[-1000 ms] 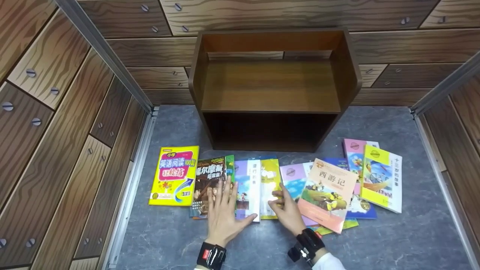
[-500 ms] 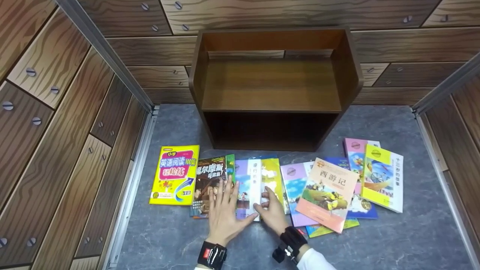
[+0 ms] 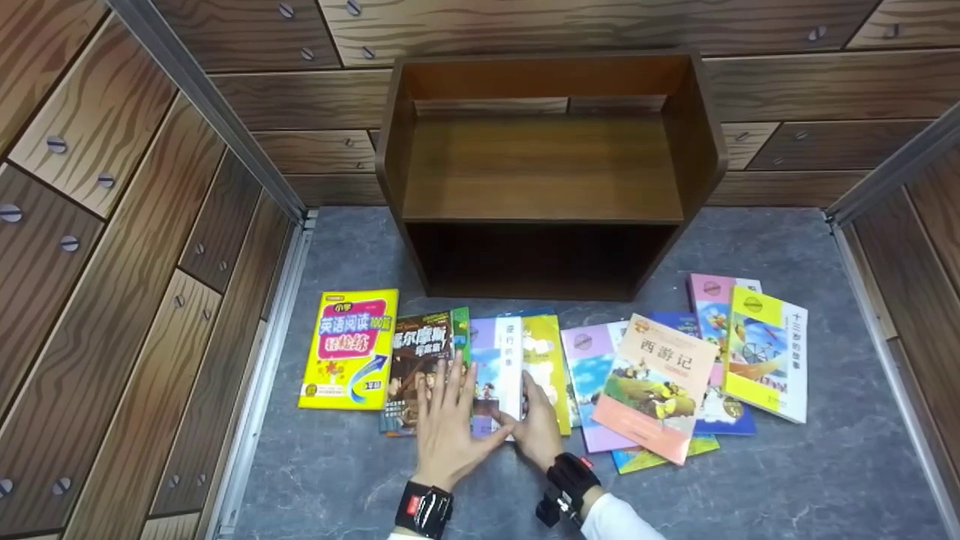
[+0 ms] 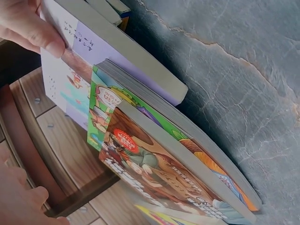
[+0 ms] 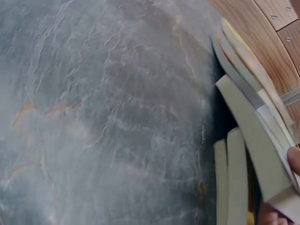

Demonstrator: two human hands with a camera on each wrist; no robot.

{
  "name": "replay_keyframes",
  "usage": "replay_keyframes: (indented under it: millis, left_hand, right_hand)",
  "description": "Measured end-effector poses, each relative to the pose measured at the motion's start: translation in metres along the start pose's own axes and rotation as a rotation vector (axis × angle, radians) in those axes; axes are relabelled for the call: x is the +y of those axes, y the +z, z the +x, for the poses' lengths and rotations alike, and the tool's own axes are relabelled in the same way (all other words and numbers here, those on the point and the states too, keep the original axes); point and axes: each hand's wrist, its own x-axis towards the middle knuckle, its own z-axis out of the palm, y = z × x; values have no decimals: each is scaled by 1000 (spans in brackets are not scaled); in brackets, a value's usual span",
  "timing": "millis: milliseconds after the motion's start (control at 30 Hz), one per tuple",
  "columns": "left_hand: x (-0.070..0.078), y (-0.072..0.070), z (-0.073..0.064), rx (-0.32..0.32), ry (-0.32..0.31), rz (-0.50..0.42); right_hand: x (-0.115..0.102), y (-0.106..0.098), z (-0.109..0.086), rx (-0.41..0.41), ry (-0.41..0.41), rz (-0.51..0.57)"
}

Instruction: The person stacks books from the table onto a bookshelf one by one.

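Note:
In the head view my left hand (image 3: 448,442) lies with fingers spread over a dark brown comic-style book (image 3: 416,337), its thumb reaching toward the neighbouring purple-and-white book (image 3: 499,349). A green-edged book (image 3: 460,330) shows beneath the brown one. My right hand (image 3: 538,431) pinches the purple-and-white book at its right edge, thumb on the cover and fingers at the spine side. In the left wrist view that thumb presses the cover of the purple-and-white book (image 4: 89,47). A yellow book (image 3: 551,352) lies partly behind my right hand.
A brown two-tier bookshelf (image 3: 544,169) stands behind the books. At the left lies a yellow English reading book (image 3: 349,349). To the right, a peach-coloured book (image 3: 656,382) overlaps others, beside a yellow-and-white book (image 3: 765,356). Wood-patterned walls enclose the grey floor (image 3: 825,480).
My right hand has moved left from over the yellow book to the right edge of the purple-and-white book and taken hold there. The left hand has stayed in place.

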Motion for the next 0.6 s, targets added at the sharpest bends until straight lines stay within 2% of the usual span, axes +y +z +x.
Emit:
replay_keyframes:
  millis: [167,500,600]
  left_hand:
    - [0,1,0,-9,-11,1]
    - [-2,1,4,-29,-5,25]
    - [-2,1,4,-36,-4,28]
  right_hand:
    - [3,0,-2,-30,-62,-32]
    - [2,-4,-1,-112,-40,46]
    - [2,-6,-1,-122,-7,78]
